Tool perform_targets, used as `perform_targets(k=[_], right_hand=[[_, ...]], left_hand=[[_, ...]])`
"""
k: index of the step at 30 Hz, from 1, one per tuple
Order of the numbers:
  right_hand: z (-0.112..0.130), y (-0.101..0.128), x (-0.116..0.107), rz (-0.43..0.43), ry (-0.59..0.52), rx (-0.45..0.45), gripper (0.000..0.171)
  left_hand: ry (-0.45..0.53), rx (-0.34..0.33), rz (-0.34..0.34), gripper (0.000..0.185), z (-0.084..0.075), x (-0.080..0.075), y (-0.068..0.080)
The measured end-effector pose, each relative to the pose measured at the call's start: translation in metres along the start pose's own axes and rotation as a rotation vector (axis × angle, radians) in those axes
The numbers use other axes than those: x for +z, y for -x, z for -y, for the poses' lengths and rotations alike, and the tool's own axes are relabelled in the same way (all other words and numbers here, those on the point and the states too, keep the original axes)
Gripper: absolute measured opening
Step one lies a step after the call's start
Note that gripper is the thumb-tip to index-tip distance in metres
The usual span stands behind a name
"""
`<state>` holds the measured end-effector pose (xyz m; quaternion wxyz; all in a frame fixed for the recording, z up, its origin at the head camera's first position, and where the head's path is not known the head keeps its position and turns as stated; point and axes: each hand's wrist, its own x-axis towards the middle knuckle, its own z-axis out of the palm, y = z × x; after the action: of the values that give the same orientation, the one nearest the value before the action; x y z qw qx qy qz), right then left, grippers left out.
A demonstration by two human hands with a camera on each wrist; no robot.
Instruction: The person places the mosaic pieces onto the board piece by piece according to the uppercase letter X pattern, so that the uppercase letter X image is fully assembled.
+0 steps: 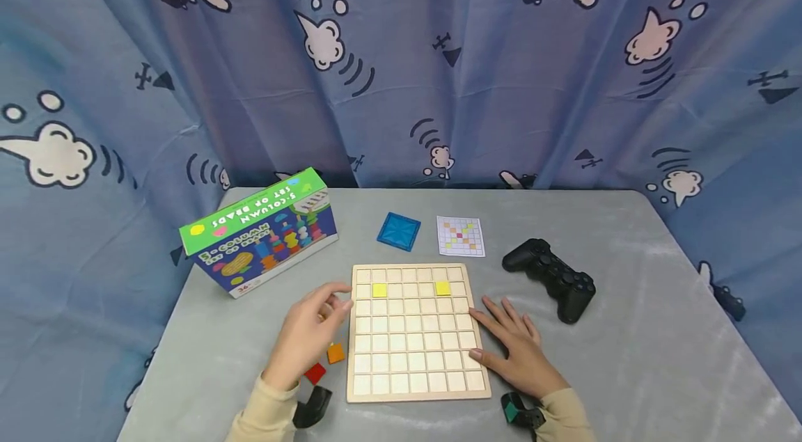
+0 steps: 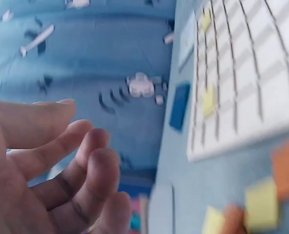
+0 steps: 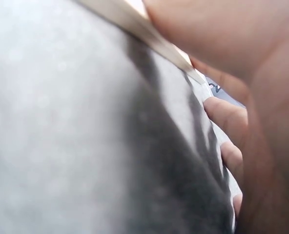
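Observation:
A wooden grid board [image 1: 413,362] of pale squares lies flat on the table. Two yellow tiles [image 1: 379,290] [image 1: 443,287] sit in its second row from the far edge. Just off the board's left edge hovers my left hand [image 1: 307,337], its fingers loosely bent; the left wrist view shows nothing between thumb and fingers. Beside and below that hand lie an orange tile [image 1: 335,353] and a red tile [image 1: 315,373]; loose yellow tiles [image 2: 261,204] also show in the left wrist view. My right hand [image 1: 520,351] rests with spread fingers at the board's right edge, thumb touching its rim.
A green and blue toy box [image 1: 263,233] stands at the back left. Behind the board are a blue square dish [image 1: 399,231] and a printed pattern card [image 1: 460,236]. A black game controller [image 1: 551,278] lies to the right. A patterned curtain [image 1: 401,80] hangs behind the table.

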<state>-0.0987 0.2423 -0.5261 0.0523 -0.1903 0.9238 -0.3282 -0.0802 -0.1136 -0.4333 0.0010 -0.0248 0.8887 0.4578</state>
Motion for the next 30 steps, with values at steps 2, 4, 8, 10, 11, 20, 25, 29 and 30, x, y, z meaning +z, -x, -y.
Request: perform_targets(k=[2, 4, 8, 10, 11, 20, 25, 29, 30], right_hand=[[-0.001, 0.000, -0.002, -0.002, 0.003, 0.000, 0.066], [-0.001, 0.001, -0.004, -0.009, 0.004, -0.003, 0.067], [-0.001, 0.002, -0.004, -0.017, -0.011, -0.009, 0.067], [0.000, 0.002, -0.003, -0.016, -0.014, -0.009, 0.067], [0.001, 0.002, -0.003, -0.016, -0.016, -0.008, 0.067], [0.004, 0.000, -0.001, -0.004, -0.001, 0.016, 0.067], [0.004, 0.001, 0.002, -0.016, -0.010, 0.010, 0.066], [0.002, 0.002, 0.001, -0.027, -0.001, 0.005, 0.066], [0.002, 0.002, 0.000, -0.026, 0.002, 0.007, 0.066]], left_hand=[[-0.017, -0.069, -0.035, 0.022, 0.016, -0.008, 0.010], [-0.031, -0.138, -0.044, 0.023, 0.030, -0.012, 0.018], [-0.061, -0.226, -0.025, 0.029, 0.051, -0.015, 0.032], [-0.077, -0.264, -0.010, 0.032, 0.060, -0.015, 0.039], [-0.091, -0.277, -0.004, 0.033, 0.064, -0.015, 0.042], [-0.166, -0.367, 0.011, 0.039, 0.087, -0.005, 0.060], [-0.172, -0.371, -0.006, 0.037, 0.088, -0.003, 0.061], [-0.154, -0.430, -0.007, 0.037, 0.086, -0.001, 0.060], [-0.146, -0.449, -0.010, 0.036, 0.086, 0.000, 0.059]])
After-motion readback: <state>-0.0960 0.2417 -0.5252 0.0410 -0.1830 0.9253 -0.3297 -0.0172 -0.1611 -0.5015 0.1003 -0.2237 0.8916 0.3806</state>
